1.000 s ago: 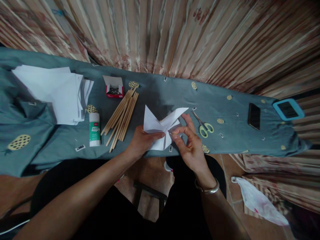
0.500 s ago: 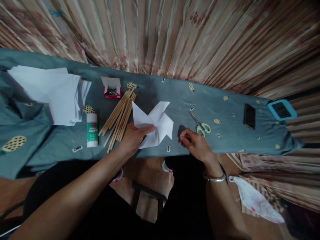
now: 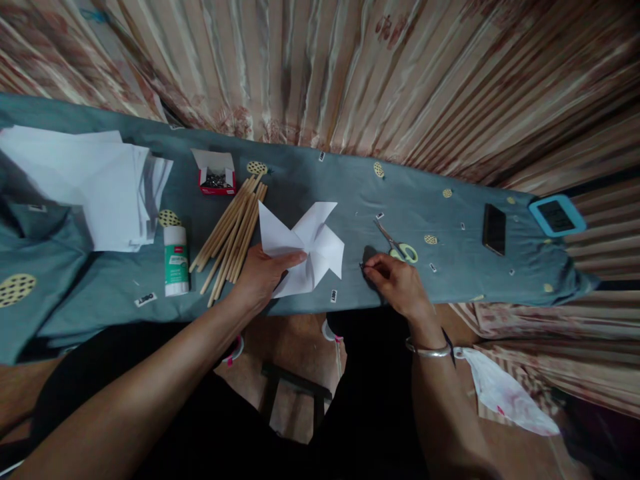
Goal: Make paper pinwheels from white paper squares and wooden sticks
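Head view, single frame.

Item: white paper pinwheel (image 3: 306, 248), folded, lying flat on the teal-clothed bench (image 3: 350, 193) near its front edge. Left hand (image 3: 263, 275) pins it down, thumb pressed on the paper near the centre, fingers tucked under the lower left blade.

Right hand (image 3: 397, 283) rests on the cloth just right of the pinwheel, not touching it; thumb and forefinger pinched together on a small thin object, too small to identify. Silver bangle (image 3: 428, 349) on that wrist.

Left of the pinwheel: bundle of wooden sticks (image 3: 233, 233), fanned diagonally, its near end just beside the left hand. Beyond the sticks, an open red box of pins (image 3: 215, 175). Glue stick (image 3: 176, 260) upright, near the sticks. Stack of white paper sheets (image 3: 95, 183) at far left.

Right of the right hand: green-handled scissors (image 3: 397, 245), partly covered by the knuckles. Further right, a dark phone (image 3: 494, 229) and a blue-framed device (image 3: 557, 215) at the bench end.
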`<state>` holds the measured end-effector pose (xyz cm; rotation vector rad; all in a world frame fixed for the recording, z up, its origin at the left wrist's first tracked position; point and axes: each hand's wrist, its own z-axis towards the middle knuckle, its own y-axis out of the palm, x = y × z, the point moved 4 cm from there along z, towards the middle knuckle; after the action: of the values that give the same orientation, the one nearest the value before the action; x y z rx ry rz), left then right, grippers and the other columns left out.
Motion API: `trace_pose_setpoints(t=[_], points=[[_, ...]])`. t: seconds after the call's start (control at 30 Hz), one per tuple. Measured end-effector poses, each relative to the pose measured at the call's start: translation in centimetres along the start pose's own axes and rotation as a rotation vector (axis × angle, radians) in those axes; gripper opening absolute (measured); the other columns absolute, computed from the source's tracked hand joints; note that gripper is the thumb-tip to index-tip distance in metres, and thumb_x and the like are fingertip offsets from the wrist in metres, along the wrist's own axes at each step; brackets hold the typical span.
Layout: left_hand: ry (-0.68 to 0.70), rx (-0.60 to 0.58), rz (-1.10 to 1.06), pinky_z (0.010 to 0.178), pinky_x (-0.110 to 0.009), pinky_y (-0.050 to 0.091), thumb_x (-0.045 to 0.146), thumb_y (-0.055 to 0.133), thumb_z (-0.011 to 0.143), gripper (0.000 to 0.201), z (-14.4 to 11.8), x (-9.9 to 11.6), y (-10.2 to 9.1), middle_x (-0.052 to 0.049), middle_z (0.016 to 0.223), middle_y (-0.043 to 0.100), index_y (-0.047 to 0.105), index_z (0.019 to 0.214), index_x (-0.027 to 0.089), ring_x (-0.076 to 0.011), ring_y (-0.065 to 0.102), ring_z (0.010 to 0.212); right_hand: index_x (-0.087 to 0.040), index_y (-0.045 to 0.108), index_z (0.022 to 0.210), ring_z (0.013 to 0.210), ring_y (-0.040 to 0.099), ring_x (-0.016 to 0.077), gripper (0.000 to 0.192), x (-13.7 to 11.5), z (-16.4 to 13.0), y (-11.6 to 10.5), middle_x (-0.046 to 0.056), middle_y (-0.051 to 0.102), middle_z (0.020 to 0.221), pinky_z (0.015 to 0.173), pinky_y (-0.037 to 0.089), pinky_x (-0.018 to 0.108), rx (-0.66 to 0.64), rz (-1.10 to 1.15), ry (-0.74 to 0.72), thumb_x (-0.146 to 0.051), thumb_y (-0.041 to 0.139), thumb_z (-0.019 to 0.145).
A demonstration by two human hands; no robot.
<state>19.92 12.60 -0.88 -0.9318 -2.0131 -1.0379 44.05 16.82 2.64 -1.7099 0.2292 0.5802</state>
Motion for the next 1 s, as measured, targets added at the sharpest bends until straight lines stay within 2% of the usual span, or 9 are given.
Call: trace_pose_setpoints(t=[0.17, 0.37, 0.7, 1.0], points=[[-0.013, -0.028, -0.015, 0.066, -0.03, 0.051, 0.021, 0.084, 0.046, 0.027, -0.2, -0.2, 0.2, -0.003, 0.073, 0.073, 0.071, 0.069, 0.015, -0.0178, 0.065, 0.067, -0.02, 0.07, 0.101, 0.081, 0.07, 0.0236, 0.023, -0.2, -0.7, 0.2, 0.009, 0.075, 0.095, 0.079, 0.054, 0.039, 0.138, 0.039, -0.045, -0.03, 0.059, 0.084], [-0.031, -0.012, -0.001, 0.068, -0.03, 0.05, 0.021, 0.084, 0.045, 0.03, -0.3, -0.1, 0.4, -0.004, 0.074, 0.073, 0.069, 0.07, 0.014, -0.0181, 0.064, 0.069, -0.023, 0.073, 0.099, 0.102, 0.068, 0.0256, 0.022, -0.7, -0.5, 0.6, 0.009, 0.074, 0.105, 0.095, 0.051, 0.045, 0.2, 0.02, -0.195, -0.027, 0.054, 0.089], [-0.057, 0.001, -0.009, 0.065, -0.029, 0.05, 0.019, 0.084, 0.043, 0.028, -0.2, -0.6, 0.3, -0.003, 0.071, 0.073, 0.071, 0.068, 0.014, -0.0174, 0.064, 0.065, -0.024, 0.074, 0.093, 0.098, 0.068, 0.0239, 0.021, -0.6, -0.5, 1.2, 0.007, 0.073, 0.101, 0.093, 0.052, 0.043, 0.184, 0.023, -0.235, -0.023, 0.053, 0.088], [-0.071, -0.047, -0.018, 0.064, -0.03, 0.049, 0.024, 0.086, 0.043, 0.029, -0.2, -1.0, 0.3, -0.003, 0.066, 0.072, 0.072, 0.067, 0.014, -0.018, 0.064, 0.063, -0.02, 0.071, 0.09, 0.095, 0.068, 0.0266, 0.021, -1.4, -1.3, 1.8, 0.011, 0.073, 0.099, 0.09, 0.052, 0.043, 0.177, -0.091, -0.254, -0.024, 0.051, 0.09]])
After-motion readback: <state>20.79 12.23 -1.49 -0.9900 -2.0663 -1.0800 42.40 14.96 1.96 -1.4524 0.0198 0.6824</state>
